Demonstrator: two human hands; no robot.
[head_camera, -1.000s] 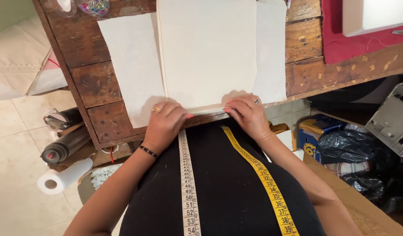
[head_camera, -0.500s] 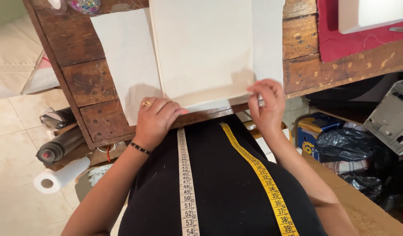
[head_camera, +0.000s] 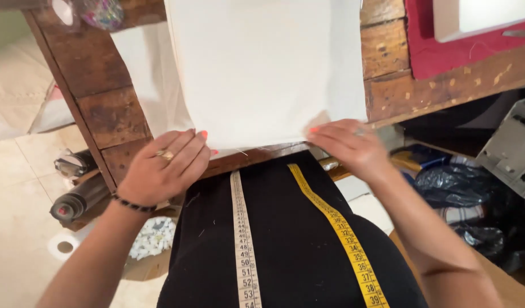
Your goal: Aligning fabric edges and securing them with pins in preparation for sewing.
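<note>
A folded piece of cream-white fabric lies on a worn wooden table, its near edge at the table's front. My left hand, with a ring and a dark bead bracelet, rests at the fabric's near left corner, fingertips on the cloth. At the near right corner, my right hand has its fingers on the fabric's edge. A measuring tape, white on one side and yellow on the other, hangs down over my black top.
A red cloth under a white machine lies at the table's far right. Dark rolls and a white paper roll sit on the tiled floor at left. Black plastic bags and a grey device are at right.
My hands have spread apart along the fabric's near edge, from close together at the middle to the two near corners. The view has moved closer to the table.
</note>
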